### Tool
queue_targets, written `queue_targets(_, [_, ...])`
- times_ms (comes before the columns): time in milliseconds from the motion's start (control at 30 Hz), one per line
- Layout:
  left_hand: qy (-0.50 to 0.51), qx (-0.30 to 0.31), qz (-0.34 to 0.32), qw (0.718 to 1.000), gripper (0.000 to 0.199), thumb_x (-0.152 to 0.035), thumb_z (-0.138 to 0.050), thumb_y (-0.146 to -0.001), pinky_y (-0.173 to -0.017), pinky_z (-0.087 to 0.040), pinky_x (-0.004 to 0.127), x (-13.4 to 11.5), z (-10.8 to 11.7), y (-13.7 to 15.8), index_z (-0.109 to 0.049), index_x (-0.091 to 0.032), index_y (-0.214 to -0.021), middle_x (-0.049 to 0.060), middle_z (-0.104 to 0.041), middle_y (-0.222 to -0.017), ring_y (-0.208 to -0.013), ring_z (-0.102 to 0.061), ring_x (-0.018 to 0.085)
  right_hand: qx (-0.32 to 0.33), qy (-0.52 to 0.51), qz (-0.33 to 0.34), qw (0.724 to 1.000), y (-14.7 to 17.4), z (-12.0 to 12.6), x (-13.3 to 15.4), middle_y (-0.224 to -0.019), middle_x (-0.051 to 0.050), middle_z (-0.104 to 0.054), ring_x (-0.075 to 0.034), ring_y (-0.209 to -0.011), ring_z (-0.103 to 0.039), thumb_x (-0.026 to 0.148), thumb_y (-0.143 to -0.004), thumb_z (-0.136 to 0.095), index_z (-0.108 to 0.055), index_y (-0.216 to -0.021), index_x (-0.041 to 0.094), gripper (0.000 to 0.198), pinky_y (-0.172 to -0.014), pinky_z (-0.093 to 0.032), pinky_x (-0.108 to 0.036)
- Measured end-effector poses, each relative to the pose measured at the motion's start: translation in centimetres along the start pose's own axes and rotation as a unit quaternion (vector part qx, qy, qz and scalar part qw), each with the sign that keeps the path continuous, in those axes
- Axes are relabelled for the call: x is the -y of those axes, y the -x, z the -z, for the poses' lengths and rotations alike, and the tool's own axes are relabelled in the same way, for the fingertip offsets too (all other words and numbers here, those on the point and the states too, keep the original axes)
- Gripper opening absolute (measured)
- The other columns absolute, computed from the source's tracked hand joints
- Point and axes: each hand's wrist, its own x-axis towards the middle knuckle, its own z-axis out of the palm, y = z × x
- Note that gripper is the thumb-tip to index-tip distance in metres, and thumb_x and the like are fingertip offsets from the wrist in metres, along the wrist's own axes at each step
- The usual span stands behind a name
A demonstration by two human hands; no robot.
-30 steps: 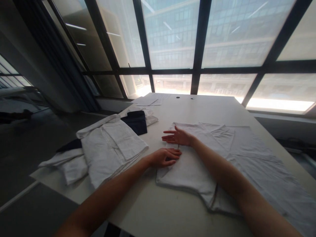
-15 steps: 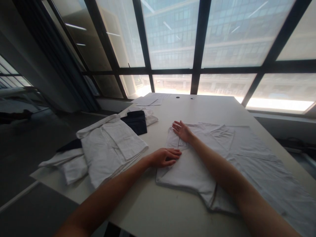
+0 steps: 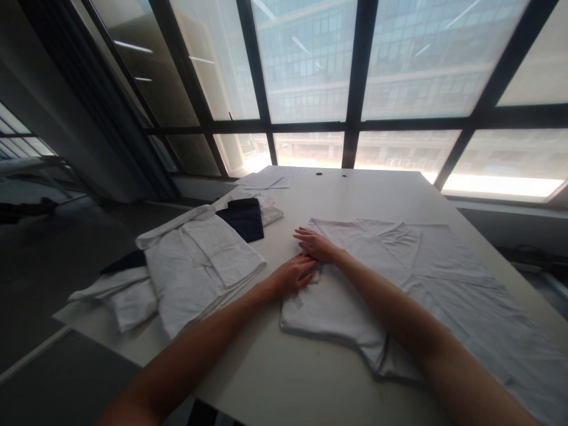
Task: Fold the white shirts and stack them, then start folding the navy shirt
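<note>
Head view: we rested left hand [image 3: 289,278] and right hand [image 3: 317,245], both released, fingers extended, near left edge of white garment [image 3: 339,307], spread on right of worktop [image 3: 355,195]. Folded white cloth [image 3: 199,260] lay left, dark cloth [image 3: 247,220] beside it.

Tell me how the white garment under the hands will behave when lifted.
The garment will probably hang floppy, given its soft creases. It looks fairly light, since the fabric seems thin and lies nearly flat. Lifted by one edge, it would likely sag out of shape, as nothing stiff shows in it.
</note>
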Motion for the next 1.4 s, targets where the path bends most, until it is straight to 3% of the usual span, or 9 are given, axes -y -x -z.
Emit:
queue_targets(167, [-0.003, 0.01, -0.022, 1.0, 0.033, -0.024, -0.053, -0.099, -0.116, -0.041, 0.04, 0.1, 0.1, 0.1, -0.067, -0.017, -0.128, 0.011, -0.065, -0.133, -0.13, -0.056, 0.027, 0.082, 0.09, -0.017, 0.992, 0.2, 0.3, -0.3, -0.157, -0.016, -0.045, -0.03, -0.15, -0.034, 0.035, -0.105, -0.042, -0.064, -0.136, 0.019, 0.04, -0.119, -0.028, -0.056])
queue_targets(367, [0.005, 0.006, -0.022, 1.0, 0.033, -0.023, -0.053, -0.098, -0.114, -0.044, 0.037, 0.4, 0.1, 0.2, -0.07, -0.018, -0.126, 0.01, -0.065, -0.137, -0.132, -0.057, 0.025, 0.098, 0.141, -0.045, 0.984, 0.4, 0.5, -0.3, -0.16, -0.018, -0.041, -0.03, -0.15, -0.032, 0.034, -0.106, -0.042, -0.058, -0.142, 0.017, 0.043, -0.119, -0.025, -0.057])
queue_targets(600, [0.045, 0.0, -0.033, 0.998, 0.032, -0.024, -0.054, -0.1, -0.116, -0.043, 0.038, 0.4, -0.1, 0.4, -0.072, -0.016, -0.125, 0.012, -0.065, -0.138, -0.132, -0.059, 0.024, 0.054, 0.18, -0.161, 0.969, 0.5, 0.4, -0.2, -0.161, -0.014, -0.041, -0.029, -0.152, -0.027, 0.036, -0.104, -0.042, -0.047, -0.151, 0.018, 0.05, -0.121, -0.017, -0.058])
queue_targets(800, [0.137, 0.029, -0.065, 0.988, 0.029, -0.025, -0.056, -0.101, -0.113, -0.046, 0.035, -0.7, 0.6, 0.7, -0.074, -0.019, -0.123, 0.009, -0.07, -0.13, -0.128, -0.062, 0.022, 0.004, 0.209, -0.251, 0.945, 0.6, 0.4, -0.8, -0.16, -0.02, -0.039, -0.034, -0.152, -0.025, 0.037, -0.103, -0.044, -0.051, -0.148, 0.012, 0.051, -0.121, -0.017, -0.057])
queue_targets(900, [0.154, 0.031, -0.08, 0.984, 0.029, -0.021, -0.056, -0.1, -0.107, -0.051, 0.034, -1.3, 1.0, 0.7, -0.073, -0.02, -0.124, 0.01, -0.071, -0.128, -0.121, -0.067, 0.022, -0.051, 0.2, -0.232, 0.951, 0.5, 0.4, -1.0, -0.157, -0.019, -0.045, -0.031, -0.149, -0.032, 0.032, -0.102, -0.047, -0.056, -0.144, 0.014, 0.046, -0.121, -0.021, -0.053])
queue_targets(1033, [0.131, -0.042, -0.085, 0.987, 0.028, -0.02, -0.057, -0.098, -0.1, -0.055, 0.036, -1.2, 1.1, 0.4, -0.074, -0.019, -0.12, 0.011, -0.073, -0.123, -0.113, -0.069, 0.023, -0.152, 0.122, -0.126, 0.973, 0.1, 0.6, -0.8, -0.135, -0.014, -0.066, -0.024, -0.133, -0.053, 0.027, -0.102, -0.048, -0.07, -0.125, 0.017, 0.034, -0.115, -0.036, -0.041])
queue_targets(1167, [0.098, -0.079, -0.076, 0.989, 0.024, -0.019, -0.057, -0.098, -0.1, -0.055, 0.037, -0.6, 0.9, 0.3, -0.076, -0.018, -0.114, 0.011, -0.074, -0.116, -0.112, -0.069, 0.023, -0.172, 0.016, -0.024, 0.985, -0.1, 0.4, 0.3, -0.115, -0.01, -0.075, -0.022, -0.113, -0.065, 0.028, -0.1, -0.052, -0.077, -0.106, 0.021, 0.026, -0.105, -0.046, -0.038])
queue_targets(1267, [0.088, -0.053, -0.069, 0.992, 0.022, -0.021, -0.059, -0.098, -0.1, -0.055, 0.036, -0.3, 0.7, 0.3, -0.077, -0.019, -0.112, 0.011, -0.073, -0.118, -0.112, -0.069, 0.023, -0.134, -0.061, -0.031, 0.989, -0.1, 0.1, 0.9, -0.098, -0.008, -0.078, -0.02, -0.091, -0.069, 0.03, -0.098, -0.054, -0.078, -0.094, 0.02, 0.026, -0.086, -0.051, -0.032])
queue_targets(1400, [0.101, -0.011, -0.054, 0.993, 0.019, -0.026, -0.062, -0.098, -0.099, -0.055, 0.034, -0.2, 0.5, 0.4, -0.078, -0.02, -0.106, 0.01, -0.073, -0.12, -0.11, -0.07, 0.022, -0.089, -0.13, -0.099, 0.982, -0.2, -0.3, 0.8, -0.077, -0.005, -0.076, -0.016, -0.067, -0.065, 0.035, -0.096, -0.053, -0.075, -0.077, 0.017, 0.034, -0.067, -0.047, -0.027])
